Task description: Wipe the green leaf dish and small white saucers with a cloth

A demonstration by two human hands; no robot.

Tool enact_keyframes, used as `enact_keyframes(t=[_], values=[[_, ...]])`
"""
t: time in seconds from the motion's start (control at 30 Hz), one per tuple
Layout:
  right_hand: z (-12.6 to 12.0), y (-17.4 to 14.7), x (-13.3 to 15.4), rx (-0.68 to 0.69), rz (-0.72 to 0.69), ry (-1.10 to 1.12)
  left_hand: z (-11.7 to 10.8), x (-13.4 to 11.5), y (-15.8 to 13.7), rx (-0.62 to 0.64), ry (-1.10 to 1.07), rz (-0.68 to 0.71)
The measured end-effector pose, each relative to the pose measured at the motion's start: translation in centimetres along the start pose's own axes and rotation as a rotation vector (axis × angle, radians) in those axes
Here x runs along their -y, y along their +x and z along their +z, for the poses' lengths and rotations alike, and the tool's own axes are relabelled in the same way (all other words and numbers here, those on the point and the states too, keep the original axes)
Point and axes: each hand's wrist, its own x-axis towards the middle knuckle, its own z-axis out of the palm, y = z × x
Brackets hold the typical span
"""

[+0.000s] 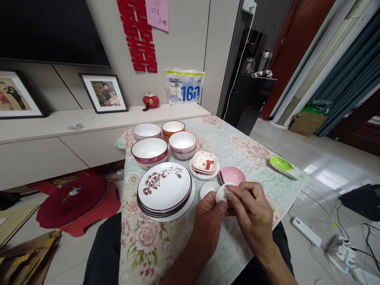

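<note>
My left hand [211, 213] is closed on the edge of a small white dish [221, 193], its thumb on the near side. My right hand [252, 206] has its fingers bent and pressed against the same dish from the right. A whitish patch shows by those fingertips; I cannot tell if it is a tissue or part of the dish. Just behind my hands sit small round white dishes [208, 188] and a pink bowl [233, 175]. To the left is a stack of white plates with brown flowers [166, 186].
Stacked bowls [150, 149] stand at the table's back left, near small square dishes [204, 161] on white saucers. A green leaf-shaped dish [282, 165] lies by the right edge of the flowered tablecloth [148, 237]. A power strip [305, 231] and cables are on the floor.
</note>
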Motion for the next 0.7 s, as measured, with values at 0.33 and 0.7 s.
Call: enact_keyframes(t=[0.33,0.7], values=[[-0.5,0.3,-2.0,0.020,0.142,0.095,0.0,0.3,-0.3,-0.046,0.008,-0.043],[-0.5,-1.0,0.2,0.099,-0.133,-0.062,-0.2,0.1,0.2,-0.156,-0.024,-0.036]])
